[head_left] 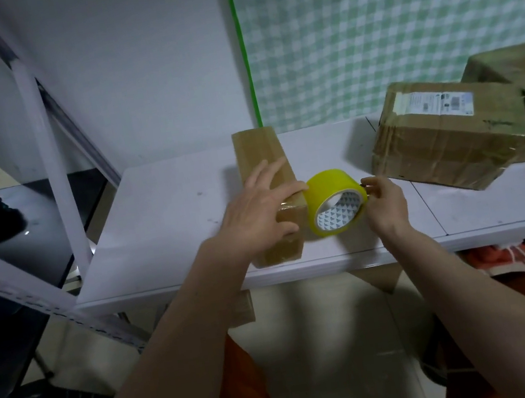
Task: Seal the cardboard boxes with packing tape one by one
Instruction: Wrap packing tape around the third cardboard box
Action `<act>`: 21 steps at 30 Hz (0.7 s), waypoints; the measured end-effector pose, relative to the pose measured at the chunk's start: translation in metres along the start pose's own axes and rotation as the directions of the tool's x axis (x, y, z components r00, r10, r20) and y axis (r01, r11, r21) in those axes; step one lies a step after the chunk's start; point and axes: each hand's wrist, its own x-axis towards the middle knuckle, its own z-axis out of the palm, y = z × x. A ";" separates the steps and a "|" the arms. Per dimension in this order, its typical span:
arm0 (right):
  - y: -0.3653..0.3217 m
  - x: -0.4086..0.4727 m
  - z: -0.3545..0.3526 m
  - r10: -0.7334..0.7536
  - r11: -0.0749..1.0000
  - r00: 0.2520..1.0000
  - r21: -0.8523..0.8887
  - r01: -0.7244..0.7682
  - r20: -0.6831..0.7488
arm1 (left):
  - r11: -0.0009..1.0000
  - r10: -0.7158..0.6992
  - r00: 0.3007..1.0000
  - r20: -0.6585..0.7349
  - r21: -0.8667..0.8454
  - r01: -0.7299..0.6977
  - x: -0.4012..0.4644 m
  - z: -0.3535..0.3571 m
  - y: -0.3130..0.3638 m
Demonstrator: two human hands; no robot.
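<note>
Here, three boxes show on the table (159,216). One long box (260,161) lies lengthwise near the front edge, running away from the person. Two bigger boxes sit well to the right: a labelled box (446,140), wrapped in tape with a white shipping label on top, and a back box (522,75) behind it, touching it and partly cut off by the frame edge.

There is one tape roll (336,202), yellow, standing on its edge just beside the long box's right side, its patterned core facing the camera.

Two hands are in view. The left hand (257,208) lies flat on the near end of the long box, fingers spread and nearly straight, pressing down on the top, the fingertips reaching the box's right edge next to the roll. The right hand (384,201) has its thumb and fingers curled together, pinching at the right rim of the roll; whether it has the tape's loose end cannot be told.

The table is white, with a seam crossing its right part. Behind it stands a pale wall and, to the right, a green-and-white checked cloth (396,13). A metal rack (42,138) stands on the left. Under the table the floor is pale tile, with something orange (506,253) below the right side.
</note>
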 end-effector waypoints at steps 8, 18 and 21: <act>0.017 0.043 0.002 -0.153 0.913 0.980 -0.360 0.190 0.128 | 0.977 -0.005 0.998 -0.059 0.212 0.017 0.005 0.003 0.000; 0.026 0.047 0.020 -0.198 0.830 0.971 -0.505 0.237 0.131 | 0.911 -0.365 0.898 -0.246 -0.295 0.290 0.003 0.008 -0.004; 0.025 0.044 0.022 -0.210 0.841 0.967 -0.478 0.252 0.141 | 0.832 -0.506 0.832 -0.227 -0.382 0.402 0.011 0.006 0.000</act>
